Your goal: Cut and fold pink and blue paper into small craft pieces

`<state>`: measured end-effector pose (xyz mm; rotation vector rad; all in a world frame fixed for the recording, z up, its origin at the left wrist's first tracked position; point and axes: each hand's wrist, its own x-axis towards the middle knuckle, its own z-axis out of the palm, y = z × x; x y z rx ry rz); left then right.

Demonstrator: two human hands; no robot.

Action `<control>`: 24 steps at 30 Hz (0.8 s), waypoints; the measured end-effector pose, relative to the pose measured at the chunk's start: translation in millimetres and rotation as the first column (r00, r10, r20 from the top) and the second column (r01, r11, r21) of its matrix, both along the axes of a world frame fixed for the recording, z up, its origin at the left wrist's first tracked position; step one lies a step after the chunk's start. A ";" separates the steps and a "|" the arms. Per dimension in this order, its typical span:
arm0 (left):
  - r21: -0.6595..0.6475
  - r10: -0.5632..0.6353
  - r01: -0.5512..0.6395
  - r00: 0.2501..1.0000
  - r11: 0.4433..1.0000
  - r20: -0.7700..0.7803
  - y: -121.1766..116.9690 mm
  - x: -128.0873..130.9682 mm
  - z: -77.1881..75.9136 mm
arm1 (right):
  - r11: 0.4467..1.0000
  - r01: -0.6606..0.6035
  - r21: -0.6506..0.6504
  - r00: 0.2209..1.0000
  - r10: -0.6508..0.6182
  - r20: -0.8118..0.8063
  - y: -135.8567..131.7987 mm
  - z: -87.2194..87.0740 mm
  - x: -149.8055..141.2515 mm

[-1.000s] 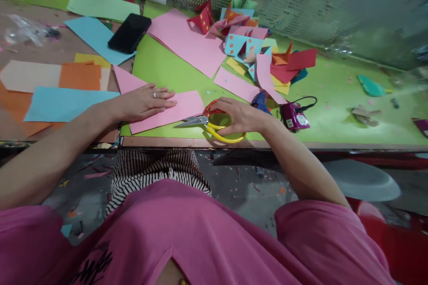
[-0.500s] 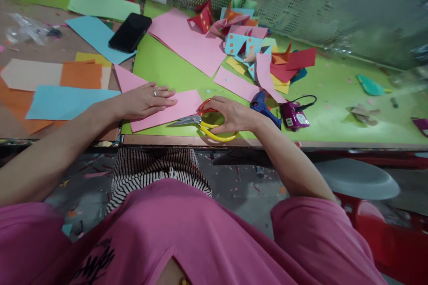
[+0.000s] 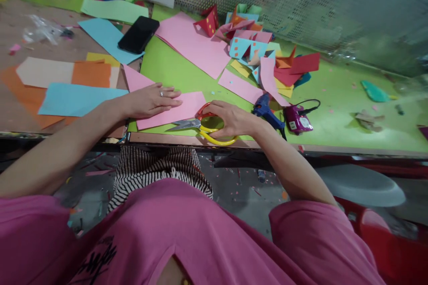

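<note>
My left hand [image 3: 152,100], a ring on one finger, lies flat with its fingers stretched over a pink sheet of paper [image 3: 192,101] near the table's front edge. Part of that sheet is hidden under the hand. To the right, my right hand [image 3: 232,118] is curled round the handles of a pair of scissors [image 3: 217,140], one loop orange and the other yellow. The blades point left and rest beside the sheet's lower edge, slightly apart from my left hand. A blue glue gun [image 3: 267,112] lies just beyond my right wrist.
A black phone [image 3: 138,34] lies on blue paper at the back left. Larger pink paper [image 3: 197,44] and folded paper pieces [image 3: 249,46] sit further back. A purple box with a cable [image 3: 298,120] stands right of the glue gun. Coloured sheets [image 3: 83,99] cover the left side.
The camera view has shifted slightly, so the table things appear a little further right. Both hands, the pink sheet and the scissors keep nearly the same positions relative to each other.
</note>
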<state>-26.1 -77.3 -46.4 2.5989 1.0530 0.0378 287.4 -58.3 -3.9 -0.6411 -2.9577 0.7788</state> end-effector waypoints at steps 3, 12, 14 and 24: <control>-0.008 0.012 -0.012 1.000 1.000 -0.008 -0.1 1.1 0.9 | 1.000 -0.010 0.005 1.000 0.010 -0.025 -0.4 -2.5 -2.9; -0.016 0.011 -0.010 1.000 1.000 0.028 -0.6 0.9 1.7 | 1.000 -0.020 0.005 1.000 0.020 -0.020 -6.4 0.2 -16.5; -0.004 -0.001 0.001 0.998 1.000 0.061 0.7 -0.5 -1.6 | 1.000 -0.026 0.009 0.999 0.026 -0.020 -7.7 0.9 -18.4; -0.009 -0.019 0.020 0.996 1.000 0.089 1.8 -0.7 -4.3 | 0.998 -0.051 0.035 0.998 0.053 -0.043 -14.0 -3.5 -32.3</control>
